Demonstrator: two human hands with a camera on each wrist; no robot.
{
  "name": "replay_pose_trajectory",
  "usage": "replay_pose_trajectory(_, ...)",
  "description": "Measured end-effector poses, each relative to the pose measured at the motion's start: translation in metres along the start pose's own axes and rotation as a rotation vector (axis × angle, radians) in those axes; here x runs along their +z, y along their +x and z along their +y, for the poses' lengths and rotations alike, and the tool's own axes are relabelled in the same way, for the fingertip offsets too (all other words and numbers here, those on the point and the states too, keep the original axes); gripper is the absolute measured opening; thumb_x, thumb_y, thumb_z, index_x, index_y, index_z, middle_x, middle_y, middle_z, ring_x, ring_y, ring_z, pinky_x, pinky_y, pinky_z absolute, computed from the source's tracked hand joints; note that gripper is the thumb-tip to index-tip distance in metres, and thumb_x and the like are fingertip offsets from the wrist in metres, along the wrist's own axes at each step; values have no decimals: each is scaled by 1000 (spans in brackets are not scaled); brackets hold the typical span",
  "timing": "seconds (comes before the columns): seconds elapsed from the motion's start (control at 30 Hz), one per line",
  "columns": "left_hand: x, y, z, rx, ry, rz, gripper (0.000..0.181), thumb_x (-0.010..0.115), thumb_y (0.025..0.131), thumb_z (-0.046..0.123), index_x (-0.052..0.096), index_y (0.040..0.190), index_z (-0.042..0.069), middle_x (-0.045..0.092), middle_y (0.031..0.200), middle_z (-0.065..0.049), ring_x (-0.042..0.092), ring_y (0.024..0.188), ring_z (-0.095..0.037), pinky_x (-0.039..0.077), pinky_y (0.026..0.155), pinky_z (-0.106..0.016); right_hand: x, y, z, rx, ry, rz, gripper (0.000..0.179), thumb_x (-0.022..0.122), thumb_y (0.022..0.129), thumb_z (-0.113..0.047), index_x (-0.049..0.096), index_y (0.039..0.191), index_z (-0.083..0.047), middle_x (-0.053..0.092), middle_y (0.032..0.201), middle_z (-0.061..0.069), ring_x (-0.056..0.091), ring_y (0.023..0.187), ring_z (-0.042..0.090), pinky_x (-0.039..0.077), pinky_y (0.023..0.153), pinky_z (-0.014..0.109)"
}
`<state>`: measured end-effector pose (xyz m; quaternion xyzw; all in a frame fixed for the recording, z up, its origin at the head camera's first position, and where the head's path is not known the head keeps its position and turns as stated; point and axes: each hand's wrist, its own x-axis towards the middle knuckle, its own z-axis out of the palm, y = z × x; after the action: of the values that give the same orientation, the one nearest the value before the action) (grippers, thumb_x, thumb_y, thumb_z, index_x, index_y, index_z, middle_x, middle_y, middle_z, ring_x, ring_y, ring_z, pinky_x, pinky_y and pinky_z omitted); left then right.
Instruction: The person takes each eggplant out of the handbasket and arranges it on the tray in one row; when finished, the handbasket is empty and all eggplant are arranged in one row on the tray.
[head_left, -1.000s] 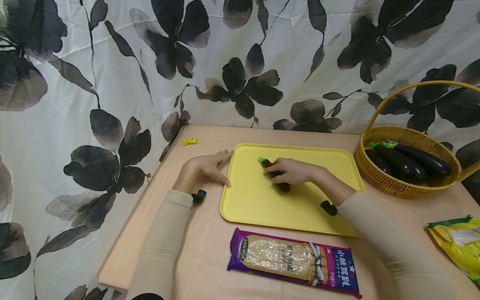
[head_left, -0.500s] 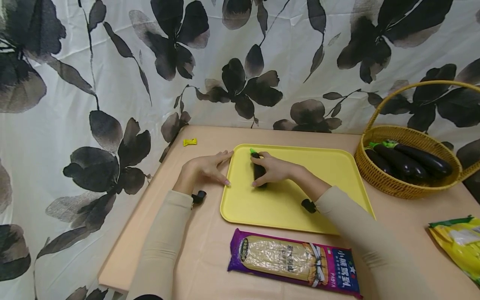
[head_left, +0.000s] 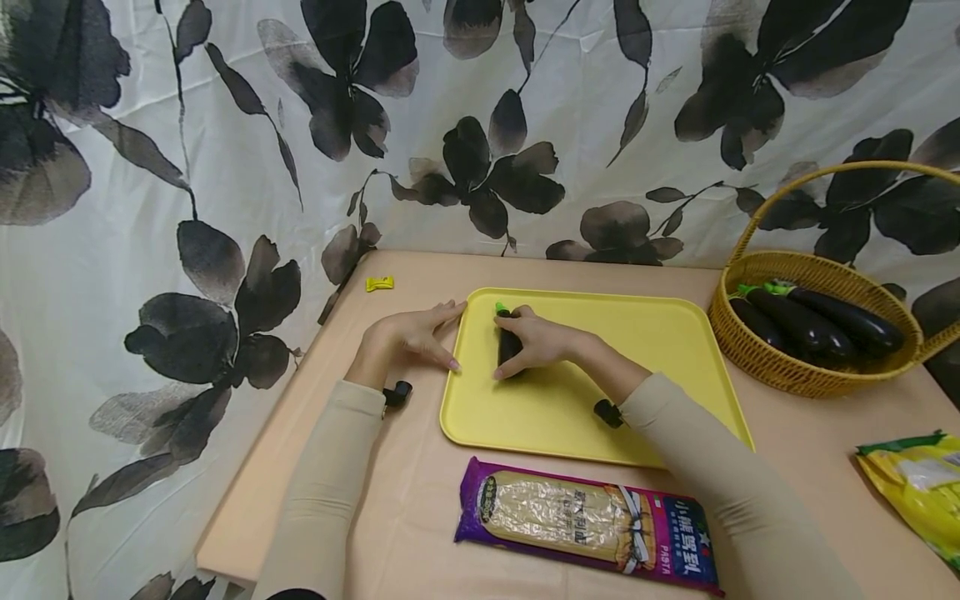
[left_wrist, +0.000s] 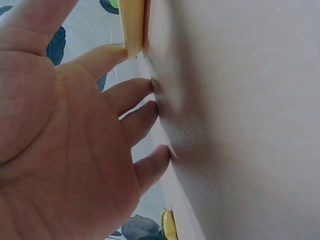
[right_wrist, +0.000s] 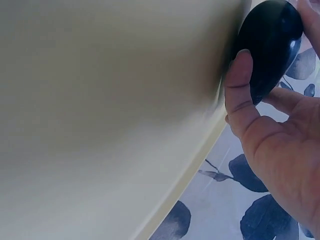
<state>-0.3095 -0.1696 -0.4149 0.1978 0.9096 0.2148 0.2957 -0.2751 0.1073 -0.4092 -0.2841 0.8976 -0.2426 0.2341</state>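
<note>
A dark eggplant [head_left: 508, 344] with a green stem end lies on the left part of the yellow tray [head_left: 637, 333], its stem toward the back. My right hand [head_left: 543, 340] grips it from the right side, thumb near its front end. In the right wrist view the thumb and fingers curl round the glossy eggplant [right_wrist: 272, 40], low over the tray surface. My left hand [head_left: 408, 333] rests at the tray's left edge with fingers spread. From the left wrist, the index fingertip touches the tray's rim [left_wrist: 131, 30] while the other fingertips rest on the table.
A wicker basket [head_left: 817, 383] holding several eggplants [head_left: 847, 321] stands right of the tray. A purple pasta packet [head_left: 585, 525] lies in front of it. At the right edge is a yellow bag [head_left: 918, 492], and a small yellow wrapped piece [head_left: 379, 283] lies at the back left.
My right hand has moved left across the tray with the eggplant, which has turned from slanted to nearly straight front to back. The left hand has stayed at the tray's edge.
</note>
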Motion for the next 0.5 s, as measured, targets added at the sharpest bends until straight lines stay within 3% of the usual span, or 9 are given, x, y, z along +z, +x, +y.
replay_pose_trajectory(0.2,1,0,0,-6,-23,0,134,94,68,56,8,169,34,-6,177,-1,-8,164,-23,2,132,-54,2,-1,-6,-19,-27,4,109,83,85,-51,24,166,-8,9,169,28,33,151,40,35,123,53)
replay_pose_trajectory(0.5,1,1,0,-1,-32,4,133,94,68,55,9,169,35,-6,177,-1,-8,164,-23,2,132,-54,7,0,-15,-8,-41,-6,111,83,85,-53,23,166,-8,8,168,28,40,145,36,38,121,49)
